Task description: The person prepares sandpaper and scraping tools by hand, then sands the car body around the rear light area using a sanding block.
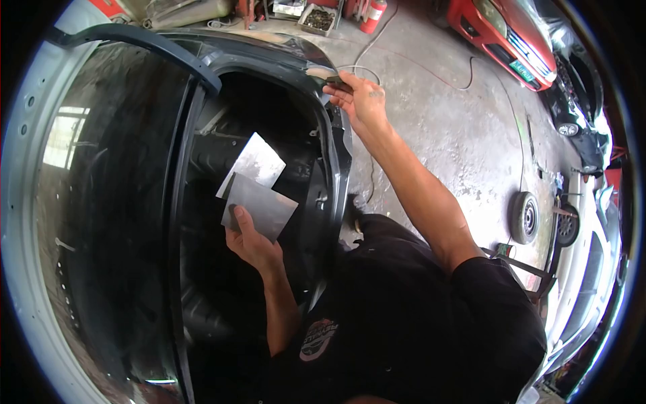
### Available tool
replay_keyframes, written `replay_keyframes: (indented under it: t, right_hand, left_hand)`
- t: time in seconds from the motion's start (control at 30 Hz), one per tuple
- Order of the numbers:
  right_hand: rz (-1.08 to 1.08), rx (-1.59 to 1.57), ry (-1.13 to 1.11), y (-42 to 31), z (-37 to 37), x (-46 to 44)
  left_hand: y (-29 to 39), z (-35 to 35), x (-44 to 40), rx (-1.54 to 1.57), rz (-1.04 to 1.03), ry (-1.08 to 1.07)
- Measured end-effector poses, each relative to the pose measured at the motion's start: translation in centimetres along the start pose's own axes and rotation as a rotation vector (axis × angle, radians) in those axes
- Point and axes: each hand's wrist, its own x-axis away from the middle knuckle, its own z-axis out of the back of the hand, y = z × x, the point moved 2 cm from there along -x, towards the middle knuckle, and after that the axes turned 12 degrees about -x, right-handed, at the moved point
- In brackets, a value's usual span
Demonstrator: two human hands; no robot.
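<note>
My left hand (256,244) is closed on a flat grey plate (264,205), with the thumb pressed on its face. Behind it, a second, brighter plate (259,161) with whitish smears sticks out at an angle, apparently in the same grip. Both hang over the dark opening in the car body. My right hand (363,101) reaches out to the corner of the black car body (282,71). Its fingers pinch a small dark flat piece (338,83), partly hidden by them. A pale tan patch (320,72) lies on the panel close to those fingertips.
Glass and a light grey body panel (27,202) run down the left. A red fire extinguisher (372,16) and a box of small parts (317,19) stand at the back. A red car (498,37), loose wheel (525,217) and white car (585,276) are to the right. Hoses cross the floor.
</note>
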Motion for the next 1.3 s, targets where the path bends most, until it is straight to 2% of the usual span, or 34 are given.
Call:
replay_keyframes:
  t: [0.27, 0.57, 0.7, 0.83, 1.3]
  right_hand:
    - [0.028, -0.017, -0.033, -0.2, -0.9, -0.2]
    - [0.151, 0.133, -0.219, -4.8, -0.4, 4.0]
    - [0.120, 0.231, -0.091, -3.1, 4.9, 4.5]
    - [-0.024, 0.168, -0.019, 0.5, 7.8, 3.8]
    - [0.002, 0.205, 0.059, 3.7, 7.5, -0.6]
  left_hand:
    - [-0.1, 0.5, 0.2, 0.004, 0.022, 0.024]
    - [-0.4, 0.5, 0.7, 0.006, 0.026, 0.016]
    - [-0.6, 0.1, 1.0, 0.008, 0.021, -0.001]
    - [-0.7, -0.3, 1.2, 0.004, 0.006, -0.052]
    - [-0.3, -0.6, 1.5, -0.033, -0.005, -0.070]
